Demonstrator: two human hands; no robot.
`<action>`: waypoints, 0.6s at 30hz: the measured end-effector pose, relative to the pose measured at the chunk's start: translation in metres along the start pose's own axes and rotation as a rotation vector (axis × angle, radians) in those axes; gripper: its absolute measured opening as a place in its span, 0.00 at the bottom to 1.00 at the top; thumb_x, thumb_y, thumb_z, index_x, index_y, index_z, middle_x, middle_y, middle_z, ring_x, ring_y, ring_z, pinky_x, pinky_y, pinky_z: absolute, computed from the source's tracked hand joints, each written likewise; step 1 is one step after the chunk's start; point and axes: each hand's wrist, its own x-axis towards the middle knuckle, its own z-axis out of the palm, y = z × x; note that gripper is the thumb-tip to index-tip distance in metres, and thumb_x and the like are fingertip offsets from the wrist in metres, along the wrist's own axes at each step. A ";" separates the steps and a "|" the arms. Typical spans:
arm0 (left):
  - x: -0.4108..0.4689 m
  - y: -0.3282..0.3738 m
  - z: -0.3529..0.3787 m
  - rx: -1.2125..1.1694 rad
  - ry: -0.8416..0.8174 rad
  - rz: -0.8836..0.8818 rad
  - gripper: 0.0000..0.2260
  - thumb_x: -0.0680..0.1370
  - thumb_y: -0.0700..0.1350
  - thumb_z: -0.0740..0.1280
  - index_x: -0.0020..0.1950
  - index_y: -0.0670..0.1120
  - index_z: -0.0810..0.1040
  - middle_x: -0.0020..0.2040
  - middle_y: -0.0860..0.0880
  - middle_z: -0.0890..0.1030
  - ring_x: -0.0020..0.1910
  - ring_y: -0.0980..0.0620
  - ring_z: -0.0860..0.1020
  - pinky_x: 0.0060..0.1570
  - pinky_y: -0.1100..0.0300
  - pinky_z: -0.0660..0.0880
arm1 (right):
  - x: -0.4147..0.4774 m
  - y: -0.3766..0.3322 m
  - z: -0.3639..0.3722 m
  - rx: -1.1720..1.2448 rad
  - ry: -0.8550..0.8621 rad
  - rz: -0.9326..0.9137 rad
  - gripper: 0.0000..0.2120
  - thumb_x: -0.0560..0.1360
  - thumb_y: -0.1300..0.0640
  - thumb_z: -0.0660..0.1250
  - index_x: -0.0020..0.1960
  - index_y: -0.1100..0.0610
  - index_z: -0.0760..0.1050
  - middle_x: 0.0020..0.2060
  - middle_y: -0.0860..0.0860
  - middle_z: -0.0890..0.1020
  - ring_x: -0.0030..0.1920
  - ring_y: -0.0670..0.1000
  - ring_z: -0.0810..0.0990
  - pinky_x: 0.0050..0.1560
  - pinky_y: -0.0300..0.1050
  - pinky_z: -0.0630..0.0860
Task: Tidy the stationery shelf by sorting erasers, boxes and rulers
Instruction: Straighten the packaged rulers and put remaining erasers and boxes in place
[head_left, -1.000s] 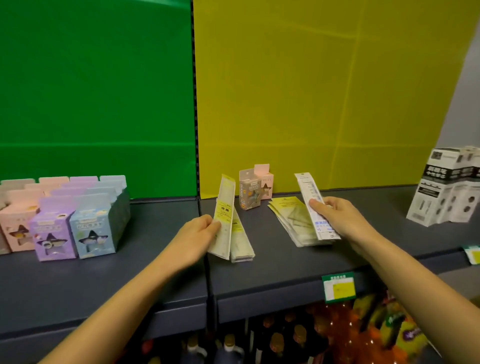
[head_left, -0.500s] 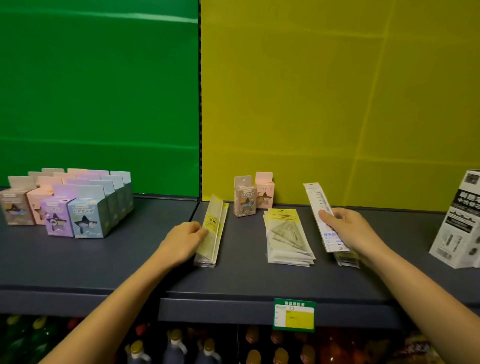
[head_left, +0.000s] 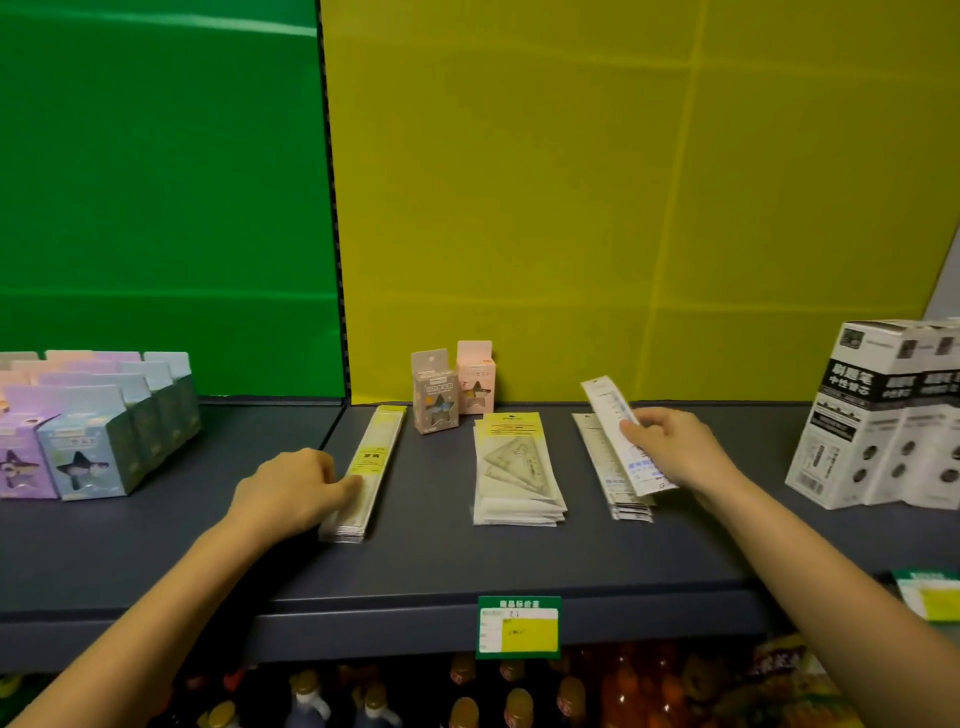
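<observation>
1. Left hand (head_left: 291, 491) lies flat, fingers loosely curled, pressing the near end of the yellow-label ruler stack (head_left: 370, 470). Nothing gripped; I'd say it's squaring the pile so edges line up.
2. Right hand (head_left: 675, 449) pinches one white ruler pack (head_left: 626, 436) between thumb and fingers, far end tilted up off the white ruler stack (head_left: 610, 467) just below it. Prob. held angled to drop it on top in line w/ the rest.
3. Set-square packs (head_left: 514, 467) sit in their own pile between the two ruler stacks, slightly fanned.
4. Rulers look long, thin, in clear sleeves w/ printed labels (text too small to read).
5. Two eraser boxes (head_left: 452, 387) stand upright at the back of the shelf (head_left: 415, 566), apart from the pastel box group (head_left: 98, 426) far left, likely still to be moved there.
6. Black-and-white cartons (head_left: 883, 415) stand far right.
</observation>
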 end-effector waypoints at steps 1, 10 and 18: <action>-0.002 0.002 -0.001 0.017 0.047 0.003 0.15 0.75 0.58 0.61 0.36 0.49 0.70 0.35 0.51 0.75 0.39 0.49 0.74 0.37 0.58 0.67 | 0.002 0.002 0.004 -0.018 0.003 0.008 0.16 0.77 0.51 0.62 0.61 0.56 0.74 0.51 0.56 0.83 0.52 0.57 0.81 0.54 0.55 0.77; -0.006 0.023 -0.008 -0.133 0.342 0.197 0.12 0.75 0.55 0.64 0.50 0.48 0.71 0.43 0.49 0.78 0.43 0.47 0.76 0.39 0.57 0.69 | 0.003 0.006 0.028 -0.462 0.070 0.064 0.18 0.76 0.48 0.60 0.63 0.55 0.68 0.60 0.55 0.77 0.60 0.60 0.75 0.53 0.49 0.71; 0.027 0.040 -0.010 -0.270 0.272 0.289 0.18 0.74 0.51 0.67 0.57 0.43 0.70 0.52 0.47 0.76 0.45 0.49 0.73 0.43 0.55 0.69 | 0.034 -0.018 0.027 -0.352 0.000 -0.173 0.17 0.76 0.50 0.62 0.62 0.56 0.69 0.48 0.50 0.74 0.53 0.54 0.74 0.49 0.48 0.69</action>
